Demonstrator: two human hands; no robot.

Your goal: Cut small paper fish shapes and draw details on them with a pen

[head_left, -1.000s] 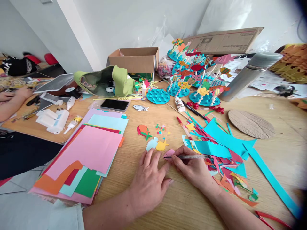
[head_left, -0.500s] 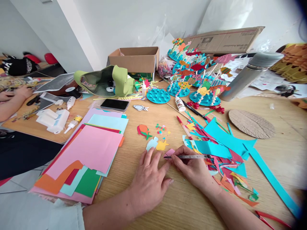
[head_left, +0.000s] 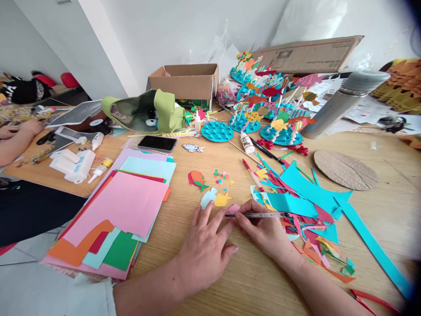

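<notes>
My right hand (head_left: pixel 263 228) is closed round a slim clear-barrelled pen (head_left: pixel 263 215), its tip on a small pink paper piece (head_left: pixel 233 209). My left hand (head_left: pixel 207 241) lies flat with spread fingers on the wooden table, its fingertips at the near edge of the pink piece. Just beyond the fingers are a light blue paper fish (head_left: pixel 208 198) and a yellow paper cutout (head_left: pixel 222 199). Farther up lie orange and red fish cutouts (head_left: pixel 197 178) and several small coloured paper dots (head_left: pixel 221 176).
Coloured paper sheets (head_left: pixel 131 202) are stacked at left. Blue paper scraps (head_left: pixel 296 202) spread at right, with red-handled scissors (head_left: pixel 371 300) nearer me. A steel flask (head_left: pixel 338 109), cardboard oval (head_left: pixel 345 170) and phone (head_left: pixel 158 143) stand or lie farther back. Another person's hands (head_left: pixel 29 127) are far left.
Almost nothing differs. My left fingers have shifted very slightly, and the pen stays at the pink paper piece.
</notes>
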